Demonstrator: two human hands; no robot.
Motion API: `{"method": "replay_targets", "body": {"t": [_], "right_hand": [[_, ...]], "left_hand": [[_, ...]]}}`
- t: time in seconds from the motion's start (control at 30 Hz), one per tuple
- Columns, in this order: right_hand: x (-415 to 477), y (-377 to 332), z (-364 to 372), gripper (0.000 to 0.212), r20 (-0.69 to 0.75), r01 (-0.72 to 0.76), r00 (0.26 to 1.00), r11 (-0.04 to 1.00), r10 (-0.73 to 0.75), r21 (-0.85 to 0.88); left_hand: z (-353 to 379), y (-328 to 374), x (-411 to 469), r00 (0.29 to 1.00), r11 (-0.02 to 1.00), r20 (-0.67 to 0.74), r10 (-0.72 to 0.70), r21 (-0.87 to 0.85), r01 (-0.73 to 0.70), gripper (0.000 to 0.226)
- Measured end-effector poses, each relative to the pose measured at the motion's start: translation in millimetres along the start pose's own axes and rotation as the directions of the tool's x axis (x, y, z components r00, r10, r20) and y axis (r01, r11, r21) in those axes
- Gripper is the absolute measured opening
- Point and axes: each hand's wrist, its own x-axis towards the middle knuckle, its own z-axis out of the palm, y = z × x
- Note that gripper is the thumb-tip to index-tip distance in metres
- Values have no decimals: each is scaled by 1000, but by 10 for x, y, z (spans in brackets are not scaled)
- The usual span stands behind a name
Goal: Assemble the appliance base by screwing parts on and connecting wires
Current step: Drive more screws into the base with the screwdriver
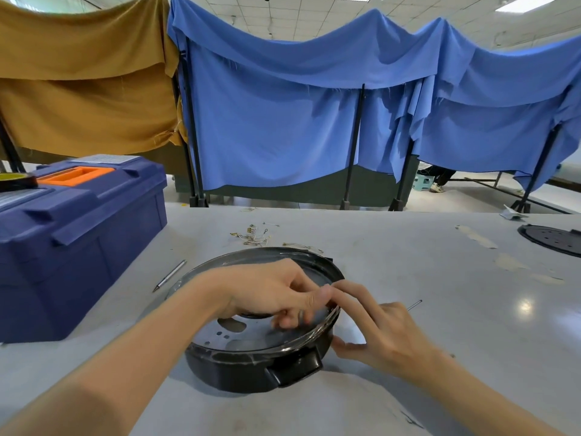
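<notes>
You have one view only — a wide-angle camera on your head, facing forward and down. It sits close above your left hand [273, 294] and right hand [380, 335], low in frame; beyond them the surface [408, 247] runs to draped blue cloth [283, 121].

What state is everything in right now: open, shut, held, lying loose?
Toolbox: lid shut.
Appliance base: on the table, metal plate facing up.
Left hand: fingers curled over the base's rim; any pinch too blurred to tell.
Right hand: fingers fairly straight, touching the base's rim and wall.
Metal rod: lying loose, left of the base.
Perforated disc: lying flat, far right.
</notes>
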Motion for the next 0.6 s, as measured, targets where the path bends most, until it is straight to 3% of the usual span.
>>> {"method": "replay_targets", "body": {"t": [0.1, 0.23, 0.6], "right_hand": [[-41, -3, 25, 60, -17, 0, 1000, 1000, 0, 5], [-80, 14, 59, 59, -25, 24, 999, 1000, -24, 8], [-138, 89, 98, 47, -38, 151, 987, 986, -154, -66]], "left_hand": [[-16, -103, 92, 988, 997, -144, 62, 64, -53, 18], [54, -194, 247, 966, 927, -240, 97, 374, 0, 45], [151, -408, 363, 967, 941, -219, 129, 335, -49, 54]]}}
